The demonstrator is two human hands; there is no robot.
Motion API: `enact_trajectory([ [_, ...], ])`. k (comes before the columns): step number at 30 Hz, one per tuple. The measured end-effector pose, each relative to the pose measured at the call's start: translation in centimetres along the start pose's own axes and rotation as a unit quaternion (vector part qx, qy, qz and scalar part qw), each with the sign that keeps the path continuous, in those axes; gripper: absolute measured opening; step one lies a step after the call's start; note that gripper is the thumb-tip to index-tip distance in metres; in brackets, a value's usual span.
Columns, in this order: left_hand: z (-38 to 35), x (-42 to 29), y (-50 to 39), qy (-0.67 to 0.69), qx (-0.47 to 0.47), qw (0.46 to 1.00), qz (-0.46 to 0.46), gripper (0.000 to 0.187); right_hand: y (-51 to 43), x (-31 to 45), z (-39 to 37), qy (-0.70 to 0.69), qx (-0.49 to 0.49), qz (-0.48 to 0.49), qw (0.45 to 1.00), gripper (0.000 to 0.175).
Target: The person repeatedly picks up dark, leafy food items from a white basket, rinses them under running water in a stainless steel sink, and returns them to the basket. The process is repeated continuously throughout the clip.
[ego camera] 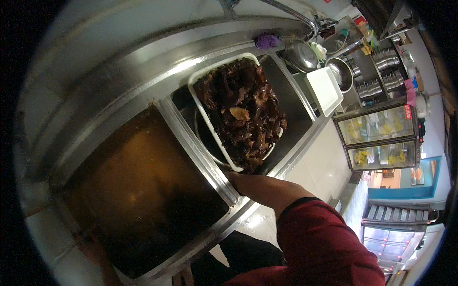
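A white rectangular tray (211,125), heaped with dark, glossy brown pieces that look like cooked meat (250,107), sits in the right basin of a steel sink. My right arm, in a dark red sleeve, reaches to its near corner; my right hand (236,178) is mostly hidden there beside the tray and the divider, so its grip cannot be made out. Brownish, cloudy liquid (136,171) fills the left basin. At that basin's lower left edge, my left hand (89,245) is dim and blurred, its fingers unclear.
A steel divider (193,146) separates the basins. Round metal cookware shows partly under the tray. A purple scrubber (267,41) lies on the back ledge, below a faucet (313,28). Beyond the right basin stand metal bowls (302,57) and an empty white tray (324,91); a glass-door cabinet (379,128) is farther off.
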State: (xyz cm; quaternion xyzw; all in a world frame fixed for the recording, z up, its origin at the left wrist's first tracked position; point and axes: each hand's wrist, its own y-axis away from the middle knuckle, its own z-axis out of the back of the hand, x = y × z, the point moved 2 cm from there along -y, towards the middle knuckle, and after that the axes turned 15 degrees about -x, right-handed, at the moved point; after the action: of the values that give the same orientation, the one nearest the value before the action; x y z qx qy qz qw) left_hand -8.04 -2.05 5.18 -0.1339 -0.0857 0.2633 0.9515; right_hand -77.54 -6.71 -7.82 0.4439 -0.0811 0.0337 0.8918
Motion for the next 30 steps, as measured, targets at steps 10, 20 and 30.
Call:
enact_trajectory([
  [10,2.7,-2.7,0.3,-0.044,0.001,0.995,-0.089,0.05,-0.3,0.4,0.4,0.014,-0.005,0.001,1.0,0.043],
  [20,1.7,-1.7,0.7,-0.002,-0.069,0.992,-0.108,0.045,5.2,1.0,4.4,0.043,-0.032,0.085,0.995,0.041],
  [30,3.9,-3.3,1.2,0.109,-0.012,0.993,0.043,0.053,15.8,5.0,36.9,-0.031,-0.428,0.089,0.899,0.043],
])
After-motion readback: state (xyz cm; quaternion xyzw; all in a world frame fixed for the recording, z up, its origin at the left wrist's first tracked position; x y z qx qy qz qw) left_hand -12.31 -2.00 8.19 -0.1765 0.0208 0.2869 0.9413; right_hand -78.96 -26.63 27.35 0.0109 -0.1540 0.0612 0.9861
